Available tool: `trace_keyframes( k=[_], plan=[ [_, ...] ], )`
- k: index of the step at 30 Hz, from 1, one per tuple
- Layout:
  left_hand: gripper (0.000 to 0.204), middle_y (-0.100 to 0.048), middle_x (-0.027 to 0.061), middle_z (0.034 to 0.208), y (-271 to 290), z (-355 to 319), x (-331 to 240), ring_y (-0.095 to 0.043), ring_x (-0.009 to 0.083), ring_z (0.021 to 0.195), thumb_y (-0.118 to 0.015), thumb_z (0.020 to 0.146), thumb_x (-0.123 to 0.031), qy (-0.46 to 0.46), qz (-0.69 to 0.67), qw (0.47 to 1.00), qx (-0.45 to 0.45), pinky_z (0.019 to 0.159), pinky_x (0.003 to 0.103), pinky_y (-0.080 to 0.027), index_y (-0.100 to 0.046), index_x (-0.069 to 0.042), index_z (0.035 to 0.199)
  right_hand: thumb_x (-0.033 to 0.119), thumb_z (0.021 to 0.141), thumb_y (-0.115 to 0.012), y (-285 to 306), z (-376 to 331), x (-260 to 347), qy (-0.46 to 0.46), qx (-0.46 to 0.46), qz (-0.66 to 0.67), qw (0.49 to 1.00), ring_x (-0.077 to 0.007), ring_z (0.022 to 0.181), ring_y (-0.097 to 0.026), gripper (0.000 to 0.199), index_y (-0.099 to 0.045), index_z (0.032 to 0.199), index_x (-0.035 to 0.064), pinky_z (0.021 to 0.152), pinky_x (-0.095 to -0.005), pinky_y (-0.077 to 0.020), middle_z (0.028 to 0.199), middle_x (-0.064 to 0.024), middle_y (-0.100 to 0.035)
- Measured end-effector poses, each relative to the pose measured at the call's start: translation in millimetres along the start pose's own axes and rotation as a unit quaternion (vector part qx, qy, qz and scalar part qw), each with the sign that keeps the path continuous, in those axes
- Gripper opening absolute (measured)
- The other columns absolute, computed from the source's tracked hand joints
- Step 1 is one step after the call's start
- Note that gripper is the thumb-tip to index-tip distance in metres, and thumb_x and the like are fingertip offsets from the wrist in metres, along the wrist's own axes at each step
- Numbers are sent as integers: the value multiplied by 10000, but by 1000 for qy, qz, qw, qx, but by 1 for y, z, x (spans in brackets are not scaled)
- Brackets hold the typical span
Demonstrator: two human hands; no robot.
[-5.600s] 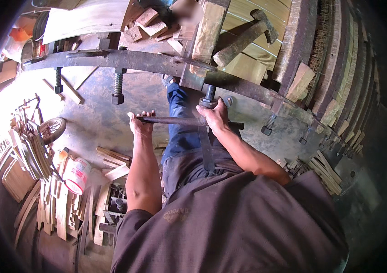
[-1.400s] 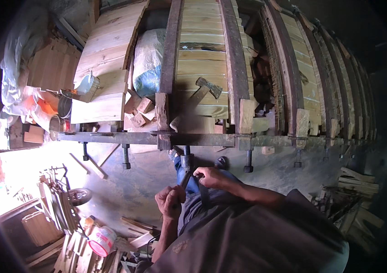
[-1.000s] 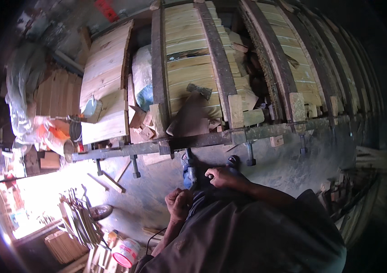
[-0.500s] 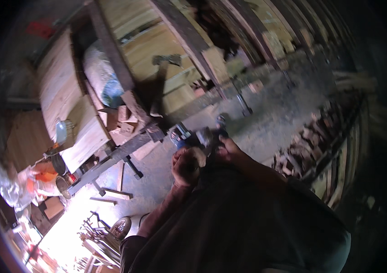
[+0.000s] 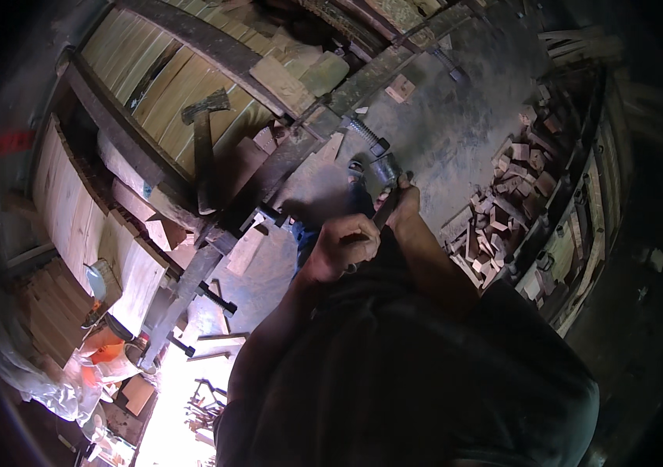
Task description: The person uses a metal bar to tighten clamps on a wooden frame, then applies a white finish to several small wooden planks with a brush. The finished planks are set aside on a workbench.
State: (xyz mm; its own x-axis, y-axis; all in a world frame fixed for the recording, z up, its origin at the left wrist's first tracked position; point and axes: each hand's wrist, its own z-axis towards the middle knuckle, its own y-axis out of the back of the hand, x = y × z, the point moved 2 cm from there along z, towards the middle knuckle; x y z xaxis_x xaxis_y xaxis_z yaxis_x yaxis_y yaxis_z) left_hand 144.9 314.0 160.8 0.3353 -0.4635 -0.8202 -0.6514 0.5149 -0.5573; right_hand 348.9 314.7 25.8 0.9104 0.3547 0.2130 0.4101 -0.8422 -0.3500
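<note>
Dim plank-walled workshop, hatchet [image 5: 205,148] upper left; left hand [image 5: 344,243] fisted around dark bar [image 5: 384,214] at frame centre, right hand [image 5: 405,204] gripping its far end by threaded clamp screw [image 5: 368,137]; best turned steadily, both wrists level.

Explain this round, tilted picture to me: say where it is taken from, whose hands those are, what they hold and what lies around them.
The camera sits on a person's head and looks down through a fisheye lens, so straight edges bend and the scene leans. No machine is here: the left hand and right hand are the wearer's own, and the forearms rise from the dark shirt below. Both hands grip a dark metal bar beside a threaded clamp screw, which hangs under a long beam. Beyond it lie curved wooden planks, and a hammer rests on them. Small wood offcuts are heaped at the right.
</note>
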Motion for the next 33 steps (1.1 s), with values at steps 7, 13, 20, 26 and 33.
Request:
trace_keyframes(
  k=[7,13,20,26,33],
  plan=[
    [448,-631,186,1168,1,-17,18,-622,313,1091,-609,900,-257,110,339,930,-86,936,406,-488,-544,-67,1301,313,994,-549,-5,27,17,154,-113,-5,982,-182,491,-499,213,-590,1026,107,428,-309,-389,760,-44,-589],
    [572,-697,226,978,5,0,65,-677,439,928,-678,864,-374,327,527,784,-21,812,536,-531,-454,-106,1318,212,965,-616,21,43,16,250,-61,-112,960,-159,570,-532,134,-591,1001,84,444,-306,-427,786,-31,-573],
    [451,-688,275,868,-48,33,31,-679,486,836,-597,898,-263,411,532,740,-4,762,584,-528,-399,-41,1236,159,954,-612,27,36,38,46,36,-81,995,-193,603,-561,115,-566,1010,70,535,-347,-491,766,-47,-558],
    [636,-689,266,889,-48,67,3,-681,442,865,-633,852,-281,440,561,701,-9,737,530,-544,-391,-80,1405,156,936,-615,2,52,33,34,13,-127,991,-211,636,-555,155,-553,1032,51,571,-375,-505,768,-58,-535],
    [566,-688,256,872,-12,41,32,-677,456,812,-619,850,-270,397,567,722,-23,734,553,-535,-423,-91,1351,200,943,-571,-11,47,15,39,-1,-115,993,-177,506,-477,161,-466,877,97,521,-335,-424,653,-25,-464]
  ],
)
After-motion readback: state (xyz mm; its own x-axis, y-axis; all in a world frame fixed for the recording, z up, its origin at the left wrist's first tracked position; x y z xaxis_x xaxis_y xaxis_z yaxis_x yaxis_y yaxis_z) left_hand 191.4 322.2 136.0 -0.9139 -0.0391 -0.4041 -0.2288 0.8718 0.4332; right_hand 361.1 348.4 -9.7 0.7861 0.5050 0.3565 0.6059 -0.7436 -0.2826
